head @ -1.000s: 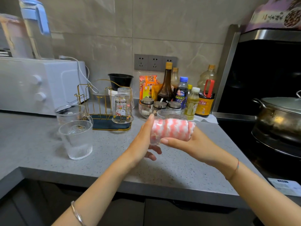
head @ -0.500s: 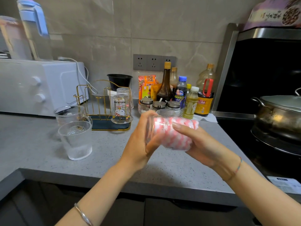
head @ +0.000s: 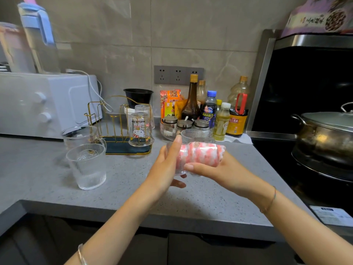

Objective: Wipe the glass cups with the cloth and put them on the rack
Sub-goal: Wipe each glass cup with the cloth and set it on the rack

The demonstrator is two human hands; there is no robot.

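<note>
While left hand [head: 165,167] grips glass cup [head: 179,169], right hand [head: 215,169] clasps cloth [head: 200,153].

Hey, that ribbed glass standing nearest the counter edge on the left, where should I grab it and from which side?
Wrap around the side wall of the ribbed glass, coming from its front or right. It stands upright, mouth up, with no handle, and the handled mug crowds it from behind, so those sides look freest.

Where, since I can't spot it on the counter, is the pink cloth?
Centre of the head view: the pink cloth is on the sideways glass cup between the left hand and right hand, above the counter, before the seasoning jars.
</note>
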